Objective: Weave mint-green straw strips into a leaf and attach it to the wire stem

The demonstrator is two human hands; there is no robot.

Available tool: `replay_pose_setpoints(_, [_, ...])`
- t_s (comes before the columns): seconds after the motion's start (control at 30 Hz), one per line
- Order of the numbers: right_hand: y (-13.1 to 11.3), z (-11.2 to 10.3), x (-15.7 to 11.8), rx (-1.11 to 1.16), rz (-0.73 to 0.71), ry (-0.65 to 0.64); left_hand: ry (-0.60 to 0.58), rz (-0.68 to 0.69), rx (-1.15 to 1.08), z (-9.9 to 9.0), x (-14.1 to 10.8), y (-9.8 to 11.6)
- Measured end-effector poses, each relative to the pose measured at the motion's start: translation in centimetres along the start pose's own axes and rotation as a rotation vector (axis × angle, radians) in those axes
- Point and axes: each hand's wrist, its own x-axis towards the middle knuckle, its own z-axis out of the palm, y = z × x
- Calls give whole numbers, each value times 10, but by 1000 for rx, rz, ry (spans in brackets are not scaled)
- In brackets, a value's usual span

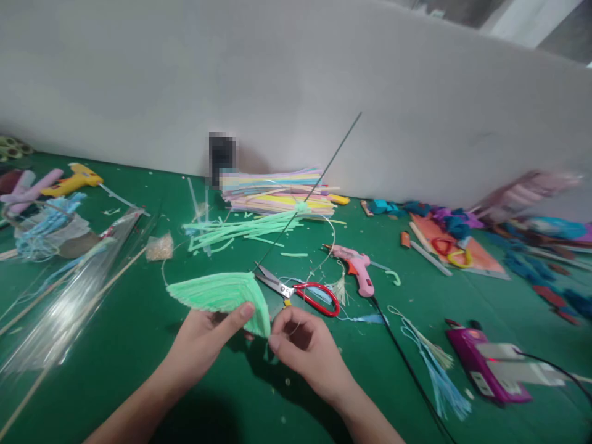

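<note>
A light green fan-shaped piece (pixel 217 292) made of fuzzy strips is held low in the middle of the view. My left hand (pixel 215 336) grips it from below, thumb on its front. At its lower right tip, my right hand (pixel 303 345) has thumb and forefinger pinched; what lies between them is too small to make out. A long thin dark rod (pixel 333 156) slants up from the top of the piece. One thin pale wire (pixel 333 231) curves between the piece's left end and the right hand's side. Just beyond the hands lie scissors with red handles (pixel 319 300).
Green strips (pixel 245 229) and a multicoloured bundle (pixel 277 191) lie behind. A pink glue gun (pixel 358 265) with a black cord, tassels (pixel 435 364) and a purple device (pixel 483 367) are at right. Clear plastic (pixel 74 296) and a yellow glue gun (pixel 76 180) are at left.
</note>
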Motion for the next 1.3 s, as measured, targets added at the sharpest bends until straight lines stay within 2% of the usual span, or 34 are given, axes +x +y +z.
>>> replay_pose_setpoints(0.27, [-4, 3, -1, -9, 13, -48, -6, -18, -66, 3, -1, 1])
replay_pose_setpoints(0.9, [2, 1, 0, 23, -24, -2, -3, -5, -19, -2, 0, 1])
replay_pose_setpoints(1.3, [-2, 1, 0, 29, 49, -29, -7, -4, -7, -3, -1, -6])
